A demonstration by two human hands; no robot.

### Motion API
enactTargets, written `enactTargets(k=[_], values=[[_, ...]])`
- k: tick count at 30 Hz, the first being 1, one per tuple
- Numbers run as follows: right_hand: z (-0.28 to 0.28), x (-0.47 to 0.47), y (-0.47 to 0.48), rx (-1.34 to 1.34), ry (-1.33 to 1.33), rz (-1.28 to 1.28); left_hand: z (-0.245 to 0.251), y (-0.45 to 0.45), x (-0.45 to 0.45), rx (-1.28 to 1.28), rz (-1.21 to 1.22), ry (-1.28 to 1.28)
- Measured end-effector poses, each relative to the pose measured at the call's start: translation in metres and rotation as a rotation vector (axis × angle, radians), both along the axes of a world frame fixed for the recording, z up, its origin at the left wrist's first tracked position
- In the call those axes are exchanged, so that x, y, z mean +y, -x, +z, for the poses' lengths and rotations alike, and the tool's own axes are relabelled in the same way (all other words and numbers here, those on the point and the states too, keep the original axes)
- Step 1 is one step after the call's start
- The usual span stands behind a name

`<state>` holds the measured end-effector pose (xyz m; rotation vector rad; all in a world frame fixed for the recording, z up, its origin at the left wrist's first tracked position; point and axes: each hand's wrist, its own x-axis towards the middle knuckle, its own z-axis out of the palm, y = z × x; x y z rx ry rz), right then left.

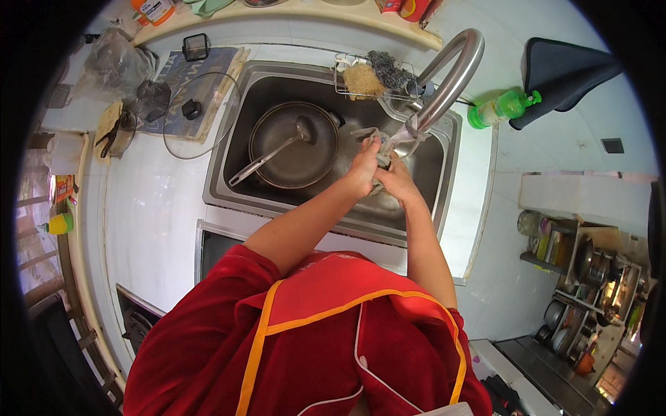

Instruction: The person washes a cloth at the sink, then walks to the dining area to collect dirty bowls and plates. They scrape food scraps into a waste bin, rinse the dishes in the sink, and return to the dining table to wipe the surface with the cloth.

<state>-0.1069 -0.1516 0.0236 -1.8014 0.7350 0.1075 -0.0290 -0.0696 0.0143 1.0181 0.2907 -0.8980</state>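
Over the right half of a stainless steel sink (291,214), my left hand (364,165) and my right hand (399,179) grip a wet greyish cloth (384,151) between them. Just above the cloth is the mouth of the curved faucet (471,57), with a wrapping tied around its end. Whether water is running is hard to tell. To the left of my hands, a dark round pan (291,166) lies in the sink. A metal ladle (270,156) rests across it, its bowl towards the pan's upper right and its handle over the left rim.
A wire rack (341,92) at the sink's back holds a tan scrubber (362,80) and dark steel wool (390,70). Right of the faucet lies a green pump bottle (502,109). A glass lid (200,117) sits on the left counter, near a plastic bag (112,67).
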Motion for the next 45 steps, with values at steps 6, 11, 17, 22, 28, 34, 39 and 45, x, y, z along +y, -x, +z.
enactTargets(k=[6,11,17,22,28,34,39,45], values=[[0.020,0.016,-0.002,-0.190,-0.042,-0.209,-0.015,-0.017,0.004,0.316,0.087,0.114],[0.043,0.065,0.022,-0.305,0.260,-0.135,-0.042,-0.035,0.005,0.455,-0.013,0.306],[0.041,0.041,-0.014,-0.410,0.600,-0.317,-0.043,-0.014,-0.013,0.362,0.037,0.321],[0.043,0.042,-0.018,-0.486,0.702,-0.313,-0.024,0.000,-0.022,0.256,0.065,0.215],[0.016,0.011,-0.015,-0.200,0.795,-0.419,-0.038,0.000,-0.013,0.201,0.004,-0.053],[0.035,-0.044,-0.001,-0.227,-0.581,-0.352,-0.055,-0.021,0.023,0.129,0.004,-0.055],[0.061,-0.038,0.000,-0.274,-0.623,-0.198,-0.043,-0.032,0.031,0.250,-0.188,0.139],[0.063,-0.055,-0.003,-0.258,-0.597,-0.205,-0.029,-0.024,0.035,0.235,-0.492,0.487]])
